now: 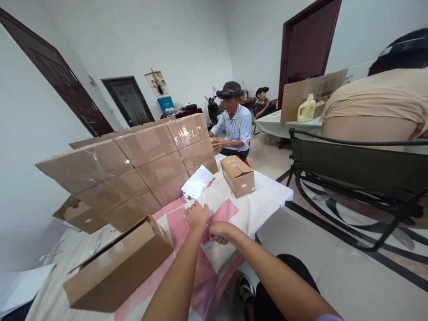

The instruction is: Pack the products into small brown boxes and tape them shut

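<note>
Cloth (227,211) in pink and cream lies over the table under both hands, near its front edge. The left hand (196,215) is bent at the fingers above it; the right hand (220,232), just beside, has its fingers curled in. Whether either hand grips something small I cannot tell. Just beyond the left hand lies a white sheet (198,182), and farther right a closed carton (237,176). A taped cardboard wall (133,167) stands behind, with a long cardboard box (118,267) nearer on the left. Across the table sits a person in a light shirt (237,125).
</note>
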`<action>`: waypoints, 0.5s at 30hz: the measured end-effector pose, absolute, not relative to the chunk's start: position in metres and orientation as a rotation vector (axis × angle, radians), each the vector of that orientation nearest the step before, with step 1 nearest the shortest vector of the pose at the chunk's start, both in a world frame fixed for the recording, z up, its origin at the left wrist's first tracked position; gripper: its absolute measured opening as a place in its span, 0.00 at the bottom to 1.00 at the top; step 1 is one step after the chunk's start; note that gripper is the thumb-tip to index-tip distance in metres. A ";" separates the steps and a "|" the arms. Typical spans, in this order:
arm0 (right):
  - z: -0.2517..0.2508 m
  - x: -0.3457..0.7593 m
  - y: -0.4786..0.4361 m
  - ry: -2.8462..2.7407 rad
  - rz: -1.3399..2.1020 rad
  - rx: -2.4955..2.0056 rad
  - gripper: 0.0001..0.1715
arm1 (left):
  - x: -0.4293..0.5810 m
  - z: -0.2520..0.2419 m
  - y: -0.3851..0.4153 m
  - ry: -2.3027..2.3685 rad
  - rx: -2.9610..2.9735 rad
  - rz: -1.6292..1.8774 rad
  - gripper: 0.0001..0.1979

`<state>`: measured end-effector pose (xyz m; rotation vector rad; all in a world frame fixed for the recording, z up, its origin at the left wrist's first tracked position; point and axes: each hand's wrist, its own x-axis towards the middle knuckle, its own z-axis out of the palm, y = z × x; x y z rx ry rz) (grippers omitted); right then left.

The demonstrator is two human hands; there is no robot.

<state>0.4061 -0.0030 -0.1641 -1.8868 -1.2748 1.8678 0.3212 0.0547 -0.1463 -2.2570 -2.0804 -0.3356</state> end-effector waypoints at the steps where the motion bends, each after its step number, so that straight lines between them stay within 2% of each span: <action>1: -0.163 0.406 -0.001 -1.260 1.906 -1.907 0.15 | 0.321 -0.146 0.054 -2.071 -2.260 -0.347 0.24; 10: -0.160 0.404 -0.005 -1.228 1.955 -1.965 0.15 | 0.320 -0.149 0.055 -2.060 -2.252 -0.387 0.22; 15: -0.159 0.400 -0.006 -1.239 1.853 -1.949 0.13 | 0.319 -0.148 0.053 -2.055 -2.260 -0.352 0.23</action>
